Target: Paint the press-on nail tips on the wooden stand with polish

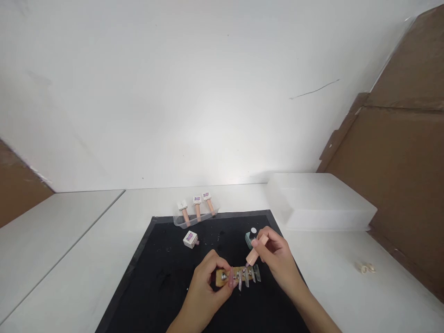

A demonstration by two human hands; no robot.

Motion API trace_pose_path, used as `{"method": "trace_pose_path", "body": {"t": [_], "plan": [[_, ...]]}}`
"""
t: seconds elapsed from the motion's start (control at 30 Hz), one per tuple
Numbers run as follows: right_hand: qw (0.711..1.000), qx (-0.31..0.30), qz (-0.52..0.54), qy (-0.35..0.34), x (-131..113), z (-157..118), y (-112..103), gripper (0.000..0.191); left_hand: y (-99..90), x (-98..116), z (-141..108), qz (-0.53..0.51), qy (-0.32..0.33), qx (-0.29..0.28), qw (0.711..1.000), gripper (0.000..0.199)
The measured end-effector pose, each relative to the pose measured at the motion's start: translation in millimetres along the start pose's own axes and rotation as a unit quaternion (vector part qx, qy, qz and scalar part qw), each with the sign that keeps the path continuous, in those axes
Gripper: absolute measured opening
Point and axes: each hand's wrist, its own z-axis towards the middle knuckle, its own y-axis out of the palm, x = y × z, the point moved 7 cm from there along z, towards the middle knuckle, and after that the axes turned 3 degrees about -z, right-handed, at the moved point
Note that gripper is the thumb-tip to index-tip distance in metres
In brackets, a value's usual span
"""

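2 bare hands angled inward, left hand (210, 282) pinching, right hand (275, 252) raised, fingers bent

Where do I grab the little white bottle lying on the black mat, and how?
I'd pinch the square body of the white bottle by two opposite flat sides, coming from above. It seems tipped over, with its uncapped neck pointing right, so the boxy part should be steadier and keep your fingers clean.
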Motion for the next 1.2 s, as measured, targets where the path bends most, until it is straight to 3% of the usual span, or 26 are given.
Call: {"method": "trace_pose_path", "body": {"t": [0.23, 0.47, 0.63, 0.7, 0.83, 1.07, 1.2], "plan": [[0.997, -0.069, -0.030, 0.001, 1, -2, 10, 0.035, 0.7, 0, 5, 0.010, 0.005, 0.012, 1.000, 0.011], [1.000, -0.002, -0.023, -0.009, -2, -2, 3, 0.030, 1.3, -2, 2, 0.005, 0.003, 0.002, 1.000, 0.010], [0.999, 0.046, 0.011, -0.006, 3, 0, -8, 0.023, -2.9, -10, 1, -0.083, -0.040, 0.024, 0.996, 0.013], [0.998, 0.048, 0.042, 0.006, 6, 1, -10, 0.022, -3.4, -19, 0, -0.168, -0.086, 0.027, 0.982, 0.020], [0.992, 0.014, 0.117, 0.035, 10, 1, -8, 0.027, 2.6, -33, -5, -0.316, -0.209, 0.002, 0.925, 0.032], [0.992, -0.081, 0.095, 0.002, 4, -4, 0, 0.020, 10.0, -29, -7, -0.390, -0.315, -0.034, 0.865, 0.034], [0.989, -0.123, 0.081, 0.004, 4, -8, 5, 0.017, 15.2, -34, -9, -0.430, -0.342, -0.034, 0.835, 0.035]]}}
